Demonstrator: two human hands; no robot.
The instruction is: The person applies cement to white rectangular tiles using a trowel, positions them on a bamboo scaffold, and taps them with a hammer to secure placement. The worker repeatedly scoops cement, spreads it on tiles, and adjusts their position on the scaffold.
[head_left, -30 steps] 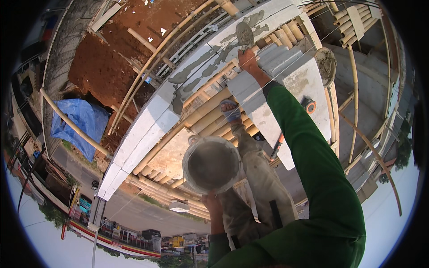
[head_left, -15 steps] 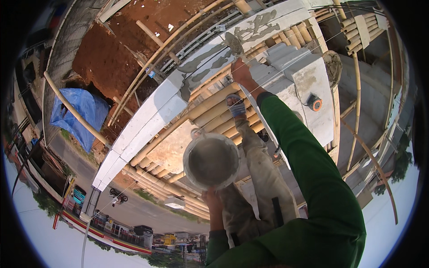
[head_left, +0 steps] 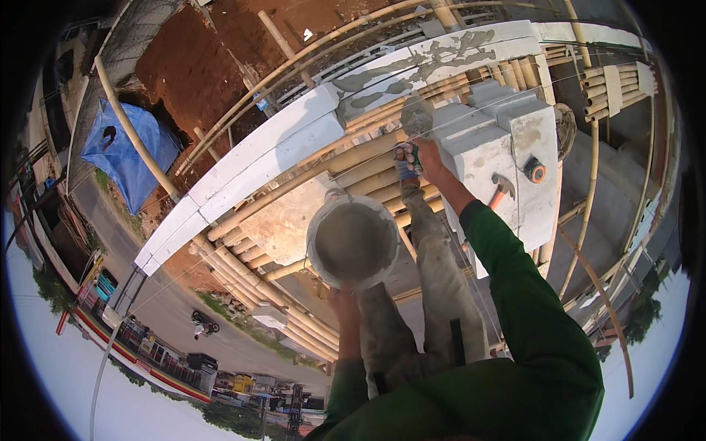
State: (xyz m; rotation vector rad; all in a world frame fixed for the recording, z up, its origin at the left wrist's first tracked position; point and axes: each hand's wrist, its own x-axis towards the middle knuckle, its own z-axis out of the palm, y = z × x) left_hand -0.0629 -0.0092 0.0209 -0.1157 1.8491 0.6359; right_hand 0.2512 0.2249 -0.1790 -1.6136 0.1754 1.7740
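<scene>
My right hand (head_left: 429, 156) is closed around the green handle of a trowel (head_left: 417, 116). Grey mortar coats its blade, which is over the bamboo poles on the near side of a curved white block wall (head_left: 250, 169). Wet mortar (head_left: 412, 66) lies in uneven patches along the far right stretch of that wall. Close to my body is a round bucket (head_left: 313, 253) holding grey mortar (head_left: 354, 239). My left hand (head_left: 344, 305) grips the bucket's near rim, its fingers partly hidden there.
Bamboo poles (head_left: 368, 176) form the platform under my feet, with a board (head_left: 283, 220) left of the bucket. White blocks (head_left: 478, 140) stacked on the right carry a hammer (head_left: 502, 189) and an orange-and-black round tool (head_left: 535, 170). A string crosses above. Beyond the wall are red soil and a blue tarp (head_left: 132, 151).
The trowel has come off the mortar patches on the wall and back toward me. My view has shifted a little, and the hammer my right arm covered now shows. The left hand stays at the bucket.
</scene>
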